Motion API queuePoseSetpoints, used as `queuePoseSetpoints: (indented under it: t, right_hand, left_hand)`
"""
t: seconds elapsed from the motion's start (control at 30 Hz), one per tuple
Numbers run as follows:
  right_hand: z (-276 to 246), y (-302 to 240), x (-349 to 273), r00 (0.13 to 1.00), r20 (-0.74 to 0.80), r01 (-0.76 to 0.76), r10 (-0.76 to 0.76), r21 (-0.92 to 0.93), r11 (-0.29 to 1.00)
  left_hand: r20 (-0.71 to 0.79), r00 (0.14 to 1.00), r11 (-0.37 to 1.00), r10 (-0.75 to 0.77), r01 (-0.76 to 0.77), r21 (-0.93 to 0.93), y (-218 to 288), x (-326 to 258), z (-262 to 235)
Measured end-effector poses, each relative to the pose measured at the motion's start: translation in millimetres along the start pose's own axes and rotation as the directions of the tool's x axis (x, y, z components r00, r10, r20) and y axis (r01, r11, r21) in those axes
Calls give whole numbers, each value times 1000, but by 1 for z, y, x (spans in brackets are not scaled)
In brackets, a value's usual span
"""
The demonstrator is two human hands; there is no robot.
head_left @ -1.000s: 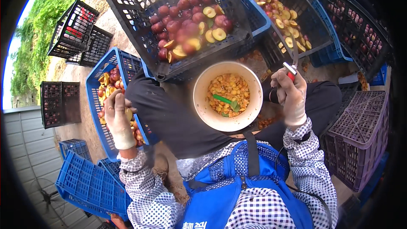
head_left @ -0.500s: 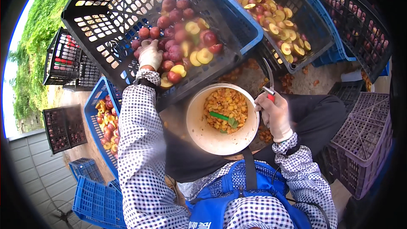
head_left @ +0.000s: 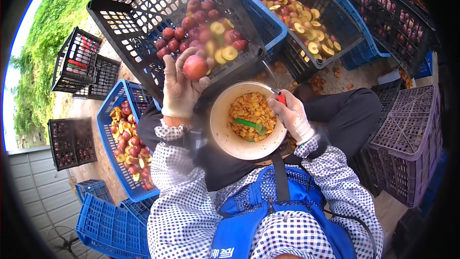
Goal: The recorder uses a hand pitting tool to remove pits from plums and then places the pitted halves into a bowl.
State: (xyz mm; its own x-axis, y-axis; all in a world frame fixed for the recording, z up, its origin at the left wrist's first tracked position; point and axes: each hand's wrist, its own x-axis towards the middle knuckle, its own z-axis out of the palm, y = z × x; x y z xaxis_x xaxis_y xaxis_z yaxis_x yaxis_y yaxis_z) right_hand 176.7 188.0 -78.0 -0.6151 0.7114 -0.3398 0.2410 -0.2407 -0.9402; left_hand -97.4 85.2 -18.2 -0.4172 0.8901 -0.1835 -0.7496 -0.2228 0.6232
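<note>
Change: left hand [head_left: 179, 88], half a second ago reaching into the fruit of the black crate [head_left: 143, 14], now drawn back toward the bowl [head_left: 225, 129] with a whole red fruit [head_left: 195, 67] lifted clear of the pile; right hand [head_left: 290, 115] about where it was.
Bowl: cream, round, on the lap, holding a heap of orange pits and a green scrap; landmark for the rest.
Right hand: gloved, at the bowl's right rim, closed around a small knife [head_left: 281, 98] with a red handle; thin blade running up and left from the fist, long axis slanting over the bowl's far rim toward the black crate.
Left hand: gloved, just left of and beyond the bowl, fingers curled around the red fruit from below.
Red fruit: roundish, long axis not clear; held just above the black crate's near edge.
Blue crate [head_left: 115, 163]: left of the bowl on the ground, halved and whole fruit inside.
Black crate: beyond the bowl, tilted toward it, red fruit and yellow-faced halves at its lower end.
Second black crate [head_left: 335, 24]: beyond and right of the bowl, holding cut halves.
</note>
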Motion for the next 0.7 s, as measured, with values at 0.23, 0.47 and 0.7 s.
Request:
queuePoseSetpoints:
  t: [0.23,0.47,0.7]
  right_hand:
    - [11,-29,-45,981,136,93,-140,309,947]
    - [32,-15,-76,898,239,405,-370,-118,907]
    - [41,-10,-88,840,151,542,-521,-282,792]
  left_hand:
    - [-143,989,966,18,20,258,-86,-93,28]
    - [-229,968,992,-104,118,48,-128,-118,8]
    - [-107,991,963,-85,109,247,-119,-138,24]
